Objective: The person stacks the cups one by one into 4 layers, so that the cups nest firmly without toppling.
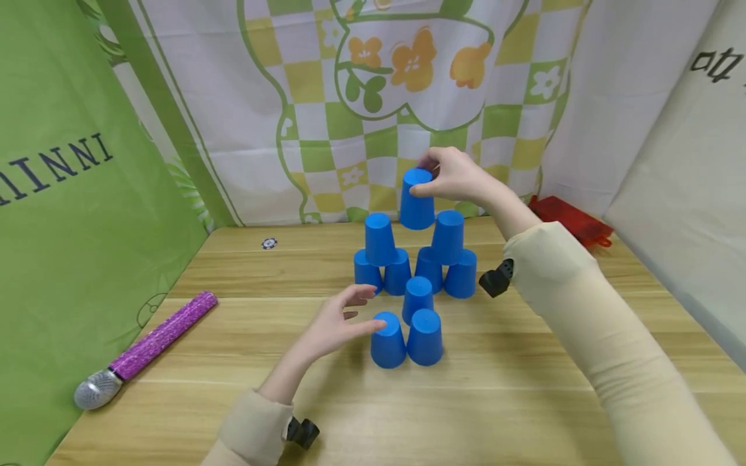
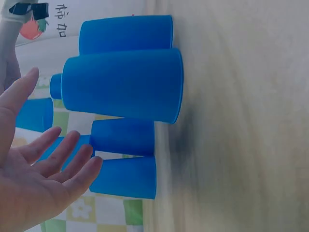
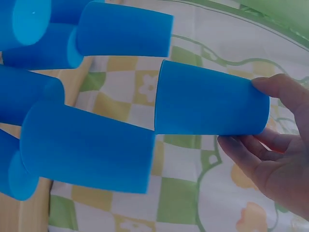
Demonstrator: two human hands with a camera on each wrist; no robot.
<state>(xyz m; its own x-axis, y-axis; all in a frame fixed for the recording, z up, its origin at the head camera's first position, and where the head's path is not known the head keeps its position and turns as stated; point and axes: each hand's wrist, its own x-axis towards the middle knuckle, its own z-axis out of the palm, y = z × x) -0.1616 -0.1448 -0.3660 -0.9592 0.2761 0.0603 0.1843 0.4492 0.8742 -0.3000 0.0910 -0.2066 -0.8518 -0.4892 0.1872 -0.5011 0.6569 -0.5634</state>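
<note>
My right hand (image 1: 454, 173) holds an upside-down blue cup (image 1: 416, 204) by its narrow end, thumb on one side and fingers on the other. That cup's rim is close over two raised blue cups, a left one (image 1: 379, 241) and a right one (image 1: 448, 238), each upside down across a pair of cups on the table. Nearer stand a front-left cup (image 1: 388, 343) and a front-right cup (image 1: 425, 340), with a third cup (image 1: 418, 299) behind them. Fingers spread, my left hand (image 1: 338, 323) hovers beside the front-left cup; its thumb overlaps that cup's top in the head view.
A microphone (image 1: 146, 349) with a glittery pink handle lies on the left of the wooden table (image 1: 280, 388). Toward the back left is a small round chip (image 1: 269, 243). A red object (image 1: 571, 220) sits at the back right, and a patterned curtain (image 1: 326, 123) hangs behind.
</note>
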